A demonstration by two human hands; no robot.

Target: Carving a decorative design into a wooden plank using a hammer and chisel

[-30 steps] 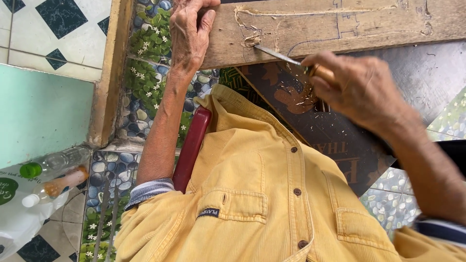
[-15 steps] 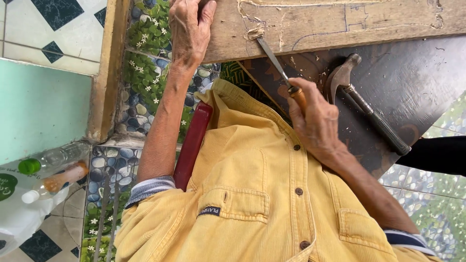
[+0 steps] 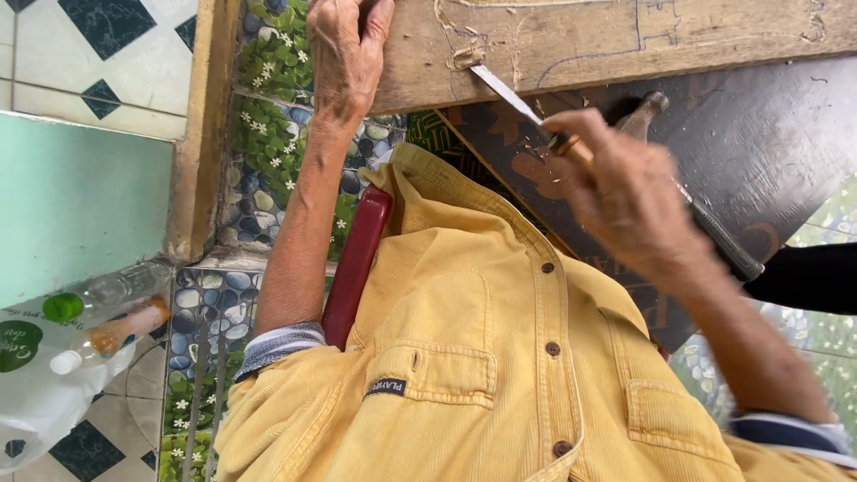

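the floor [image 3: 268, 134] was laid with pebble-and-flower patterned tiles, with white and dark diamond tiles [image 3: 80, 54] off to one side and a pale green panel [image 3: 71, 205] below them, edged by a wooden post [image 3: 201, 134]. a wooden plank [image 3: 625, 40] ran across the top of the view, marked with drawn lines and a carved groove, and it lay over a dark board [image 3: 786, 152] that served as the bench. the left hand [image 3: 348, 54] lay pressed on the plank's near edge, fingers [image 3: 375, 18] held together and curled over the wood. the right hand [image 3: 625, 192] was blurred, its fingers wrapped around the wooden handle of a chisel [image 3: 513, 94]. the chisel's long axis ran on a diagonal, its flat metal blade pointing up and to the left, with the tip touching the plank at a small raised chip of wood [image 3: 464, 58] on the groove. just behind the right hand a hammer [image 3: 705, 228] lay on the dark board, head towards the plank and its dark handle slanting down to the right, roughly parallel with the chisel. a yellow corduroy shirt [image 3: 482, 357] filled the lower view, with a dark red strip [image 3: 357, 263] beside it. at the lower left lay clear plastic bottles [image 3: 98, 308], one with a green cap, beside a white bag [image 3: 36, 393].
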